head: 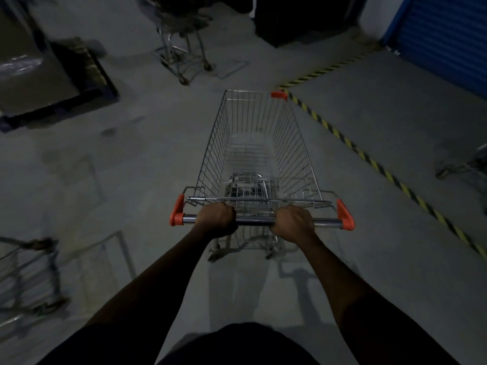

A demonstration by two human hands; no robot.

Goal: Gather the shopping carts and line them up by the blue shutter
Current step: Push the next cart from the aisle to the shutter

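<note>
An empty wire shopping cart point(287, 143) with orange corner caps stands right in front of me on the grey concrete floor. My left hand point(216, 219) grips its metal handle bar point(254, 220) left of centre. My right hand point(294, 223) grips the same bar right of centre. The blue shutter point(448, 35) is at the far right, beyond the cart's front. A second cart point(181, 51) stands ahead to the left, blurred. Part of a third cart point(29, 275) shows at the lower left edge.
A yellow-and-black hazard stripe point(369, 156) runs diagonally across the floor right of the cart. A wrapped load on a dark pallet point(52, 83) sits at the upper left. A dark bulky object point(303, 19) stands at the back. Another metal frame point(466, 167) pokes in at the right edge.
</note>
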